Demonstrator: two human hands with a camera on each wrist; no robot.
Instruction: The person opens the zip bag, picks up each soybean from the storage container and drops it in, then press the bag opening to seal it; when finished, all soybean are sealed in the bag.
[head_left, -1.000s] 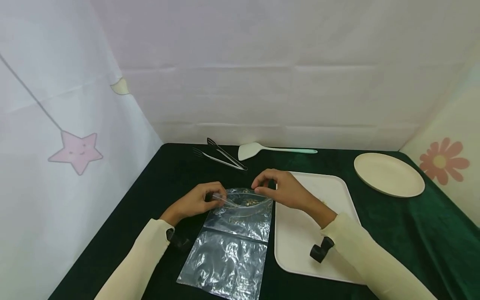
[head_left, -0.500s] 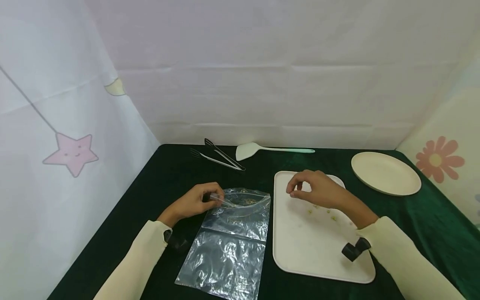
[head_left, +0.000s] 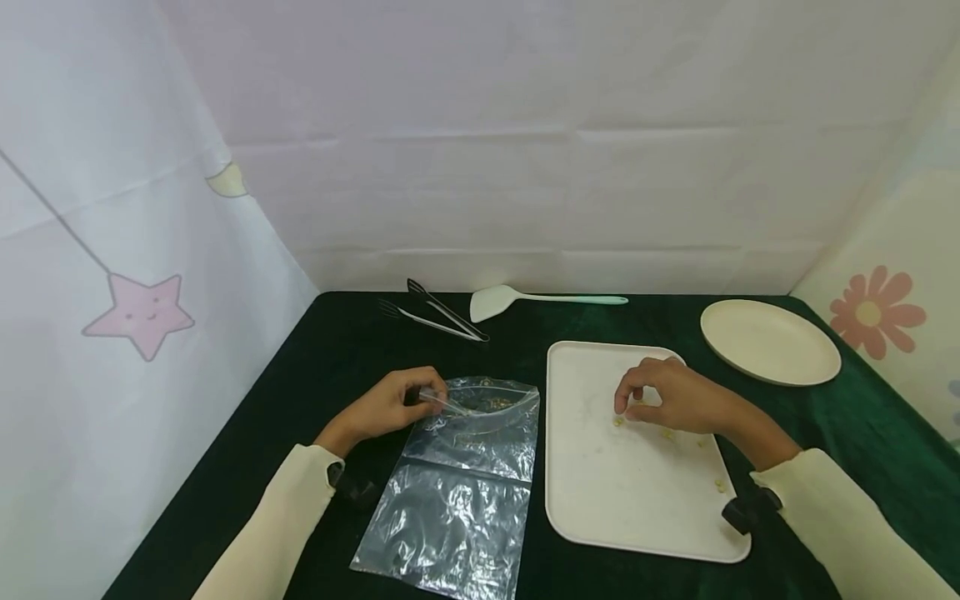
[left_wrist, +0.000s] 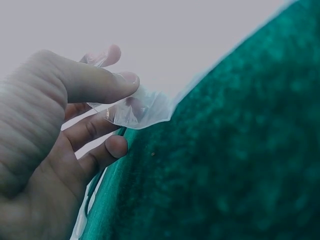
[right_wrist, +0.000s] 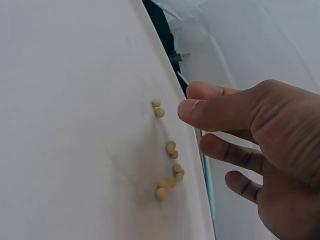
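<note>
My left hand [head_left: 390, 406] pinches the left edge of the mouth of a clear zip bag [head_left: 468, 492] lying on the table. In the left wrist view, a fold of the clear bag [left_wrist: 145, 111] shows between thumb and fingers. Small tan bits lie inside near the bag's mouth. Above a white tray [head_left: 600, 508] hovers my right hand [head_left: 678, 398], its fingers loosely bent, with nothing visible in them. Several round beige soybeans [right_wrist: 161, 193] lie on the tray just below the right fingertips, apart from them.
Behind the bag lie metal tongs [head_left: 442, 321] and a white spatula [head_left: 495, 302] with a pale green handle. An oval cream plate [head_left: 772, 343] stands at the back right. A dark green cloth [head_left: 337, 350] covers the table.
My right hand has moved right, from the bag's mouth to over the tray, uncovering the soybeans. The left hand keeps its hold on the bag's edge.
</note>
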